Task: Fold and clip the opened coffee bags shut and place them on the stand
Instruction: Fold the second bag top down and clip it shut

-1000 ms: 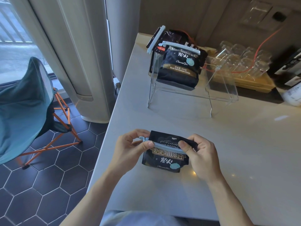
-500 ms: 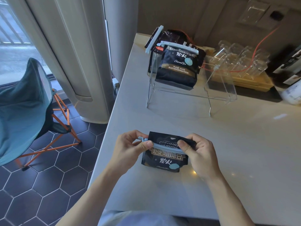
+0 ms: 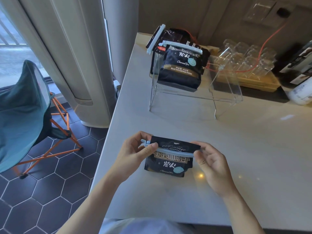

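A black coffee bag [image 3: 168, 162] stands on the white counter [image 3: 236, 157] near its front edge, its top folded over. A pale blue clip [image 3: 173, 151] runs across the fold. My left hand [image 3: 135, 152] pinches the clip's left end with thumb and fingers. My right hand [image 3: 211, 164] pinches the clip's right end, its other fingers spread apart. Further back, a clear acrylic stand [image 3: 224, 93] holds two clipped black bags, one in front [image 3: 181, 68] and one behind it [image 3: 173, 36].
A yellow tray of clear glasses [image 3: 244, 65] sits behind the stand, with an orange cable [image 3: 268, 41] over it. A white jar [image 3: 302, 92] is at the far right. Off the counter's left edge stand a teal folding chair [image 3: 22, 108] and a tall white appliance [image 3: 81, 56].
My right hand has loosened, its lower fingers spreading away from the bag's right side. The bag and my left hand have stayed put. My head has shifted slightly.
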